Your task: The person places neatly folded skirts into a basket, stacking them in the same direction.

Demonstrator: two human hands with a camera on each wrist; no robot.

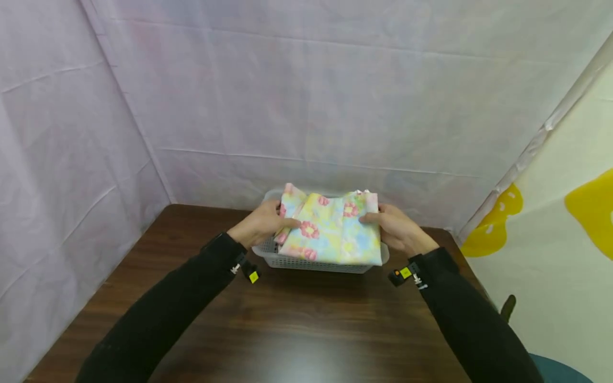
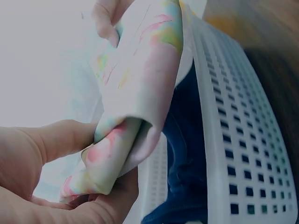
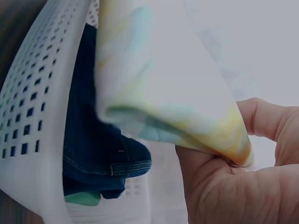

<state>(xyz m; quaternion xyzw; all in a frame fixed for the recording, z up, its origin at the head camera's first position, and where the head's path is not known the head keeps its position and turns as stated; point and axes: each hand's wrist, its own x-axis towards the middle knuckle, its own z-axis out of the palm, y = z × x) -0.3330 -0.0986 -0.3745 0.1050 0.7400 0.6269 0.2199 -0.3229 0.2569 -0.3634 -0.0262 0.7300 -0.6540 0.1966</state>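
Observation:
A folded pastel cloth [image 1: 330,229] with pink flowers spans both hands over a white perforated basket [image 1: 316,264]. My left hand [image 1: 262,222] pinches its left end, thumb on top and fingers beneath. At the opposite end my right hand [image 1: 398,229] grips the cloth the same way. In the left wrist view the cloth's folded layers [image 2: 140,93] show between thumb and fingers. Below it, inside the basket, lies dark blue stitched fabric [image 3: 98,135], with a bit of green fabric [image 3: 84,198] under that in the right wrist view.
The basket stands near the back of a dark brown wooden table [image 1: 297,319]. Pale cloth walls [image 1: 306,96] rise behind and at the left. On the right hangs a cream sheet [image 1: 536,250] with yellow shapes. A blue-grey rounded object [image 1: 557,369] shows at the lower right.

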